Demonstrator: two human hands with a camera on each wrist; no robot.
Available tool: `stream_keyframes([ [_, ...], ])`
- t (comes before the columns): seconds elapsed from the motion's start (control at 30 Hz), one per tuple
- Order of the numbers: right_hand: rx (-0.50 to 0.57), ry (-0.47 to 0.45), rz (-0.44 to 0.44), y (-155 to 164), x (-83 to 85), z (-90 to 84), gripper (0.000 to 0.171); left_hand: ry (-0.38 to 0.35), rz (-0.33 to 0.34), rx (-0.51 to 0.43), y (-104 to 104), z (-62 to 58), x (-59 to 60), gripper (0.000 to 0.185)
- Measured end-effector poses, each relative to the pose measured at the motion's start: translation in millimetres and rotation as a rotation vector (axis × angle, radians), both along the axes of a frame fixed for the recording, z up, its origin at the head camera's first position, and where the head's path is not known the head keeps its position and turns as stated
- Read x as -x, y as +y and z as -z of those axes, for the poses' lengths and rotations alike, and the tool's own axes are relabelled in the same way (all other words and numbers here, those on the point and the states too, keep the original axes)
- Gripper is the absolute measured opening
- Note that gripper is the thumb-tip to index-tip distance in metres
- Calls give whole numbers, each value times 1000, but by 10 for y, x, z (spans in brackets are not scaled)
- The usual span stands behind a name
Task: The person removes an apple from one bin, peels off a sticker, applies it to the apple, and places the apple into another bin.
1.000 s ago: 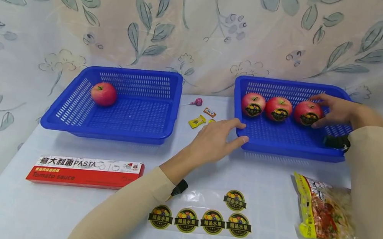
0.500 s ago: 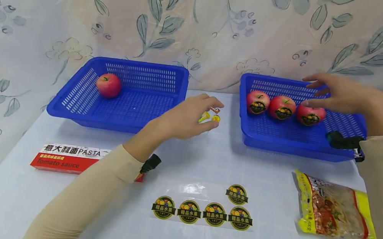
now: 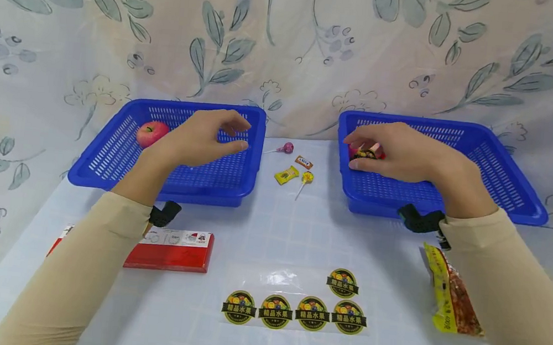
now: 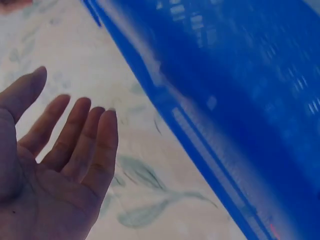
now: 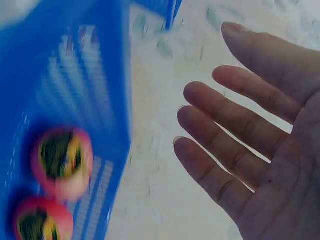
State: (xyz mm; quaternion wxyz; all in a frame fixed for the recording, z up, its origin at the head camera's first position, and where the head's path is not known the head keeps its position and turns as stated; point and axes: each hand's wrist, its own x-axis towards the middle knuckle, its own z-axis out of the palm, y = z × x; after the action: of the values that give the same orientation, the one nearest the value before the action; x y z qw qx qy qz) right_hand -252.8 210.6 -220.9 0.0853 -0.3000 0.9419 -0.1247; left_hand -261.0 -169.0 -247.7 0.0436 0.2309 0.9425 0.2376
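My left hand hovers over the left blue basket, holding nothing; its fingers are spread and relaxed in the left wrist view. A plain red apple lies in that basket, left of the hand. Above the left part of the right blue basket is my right hand, also holding nothing. It covers most of the apples there in the head view. In the right wrist view an apple with a black and gold label and a second labelled apple sit in the basket, apart from the loosely extended fingers.
Between the baskets lie a pink lollipop, a yellow lollipop and wrapped candies. A sticker sheet lies in front. A red-and-white pasta box is left, and a noodle bag right, each partly hidden by an arm.
My left hand has moved left, from beside the right basket to over the left one. My right hand has left the rightmost apple and moved left, now covering the labelled apples.
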Motion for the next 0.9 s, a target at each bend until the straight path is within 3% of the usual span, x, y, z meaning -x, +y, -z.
stream_keyframes([
  [0.33, 208, -81, -199, -617, -94, 456, 37, -132, -69, 28, -528, -100, 221, 54],
  [0.5, 322, -132, -291, -883, -113, 724, 32, -169, -124, 21, -813, -78, 326, 57],
  [0.77, 414, -205, -330, -1180, -98, 998, 31, -245, -298, -1, -1249, 74, 474, 69],
  [0.9, 455, -241, -310, -1290, -80, 1076, 34, -253, -376, -12, -1422, 106, 527, 73],
])
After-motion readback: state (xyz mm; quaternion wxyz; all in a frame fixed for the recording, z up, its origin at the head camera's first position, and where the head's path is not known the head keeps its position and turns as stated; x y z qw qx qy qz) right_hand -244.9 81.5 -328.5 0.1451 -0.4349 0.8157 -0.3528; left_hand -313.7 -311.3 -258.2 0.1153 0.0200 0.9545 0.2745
